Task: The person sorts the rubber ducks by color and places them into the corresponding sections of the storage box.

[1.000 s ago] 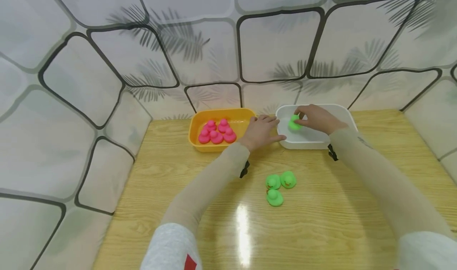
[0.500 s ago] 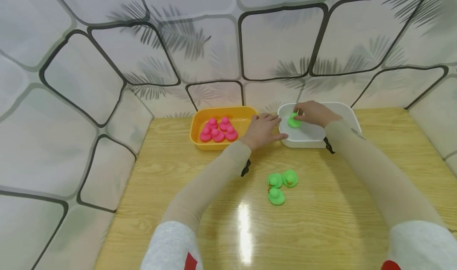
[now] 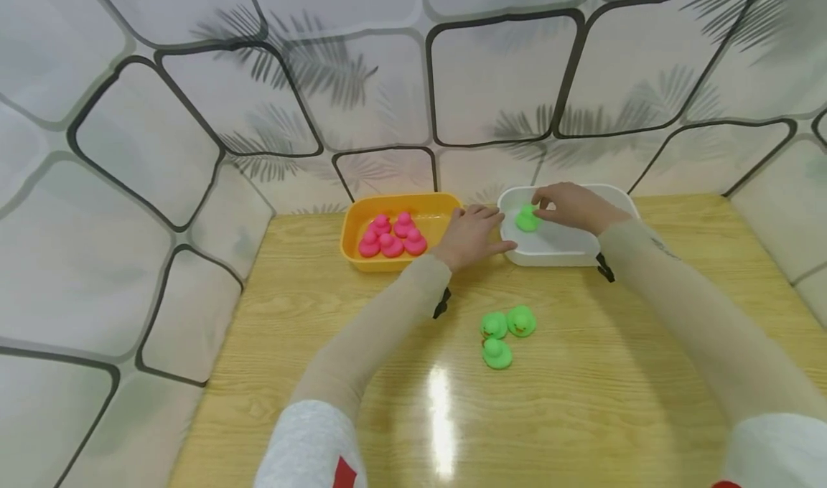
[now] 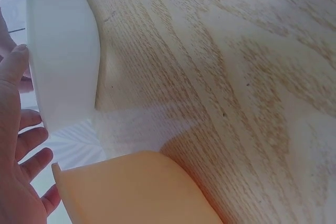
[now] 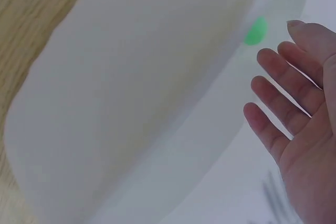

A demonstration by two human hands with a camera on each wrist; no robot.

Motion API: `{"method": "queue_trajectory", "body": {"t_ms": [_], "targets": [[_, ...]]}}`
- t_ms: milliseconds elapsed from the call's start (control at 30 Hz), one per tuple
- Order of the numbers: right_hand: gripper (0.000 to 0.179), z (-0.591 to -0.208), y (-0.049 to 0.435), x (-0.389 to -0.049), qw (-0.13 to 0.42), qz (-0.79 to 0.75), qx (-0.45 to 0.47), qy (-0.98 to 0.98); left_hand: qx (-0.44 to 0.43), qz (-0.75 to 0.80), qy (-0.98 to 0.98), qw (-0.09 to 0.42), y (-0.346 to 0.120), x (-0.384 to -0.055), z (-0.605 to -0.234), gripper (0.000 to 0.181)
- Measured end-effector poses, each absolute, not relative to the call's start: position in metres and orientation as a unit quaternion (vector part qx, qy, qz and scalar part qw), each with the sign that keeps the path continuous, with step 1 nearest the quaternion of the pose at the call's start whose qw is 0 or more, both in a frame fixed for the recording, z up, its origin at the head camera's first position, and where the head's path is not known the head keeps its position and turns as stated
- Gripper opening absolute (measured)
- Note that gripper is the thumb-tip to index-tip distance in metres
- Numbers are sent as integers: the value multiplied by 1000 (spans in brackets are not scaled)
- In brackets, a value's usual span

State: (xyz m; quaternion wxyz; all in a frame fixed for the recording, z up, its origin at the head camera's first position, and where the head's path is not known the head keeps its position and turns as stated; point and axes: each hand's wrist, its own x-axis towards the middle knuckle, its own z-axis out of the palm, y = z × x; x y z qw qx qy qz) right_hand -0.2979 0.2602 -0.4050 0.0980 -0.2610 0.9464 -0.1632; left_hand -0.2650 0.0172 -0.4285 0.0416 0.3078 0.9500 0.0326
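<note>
A white glare streaks the softly shadowed table [image 3: 555,416].

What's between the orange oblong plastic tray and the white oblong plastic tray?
Head view: the left hand sits between the orange tray and the white tray.

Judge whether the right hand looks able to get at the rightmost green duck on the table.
Probably yes: the right hand seems to hold nothing, and past the near rim of the white tray, only bare table separates it from the green duck.

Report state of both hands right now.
Left hand: open, touching the white tray.
Right hand: open, holding nothing, near the green duck inside that tray.
</note>
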Motion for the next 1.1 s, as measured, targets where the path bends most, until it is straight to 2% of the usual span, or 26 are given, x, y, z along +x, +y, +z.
{"method": "queue_trajectory", "body": {"t_ms": [600,900,1100], "targets": [[23,-397,282,-233,-2,-156,-312,937,308,23,950,32,18,-266,-432,75],[20,-408,277,-196,-30,-167,-361,917,310,22,950,32,18,-266,-430,74],[24,-418,272,-176,-54,-163,-407,897,307,23,951,33,18,-264,-429,74]]}}
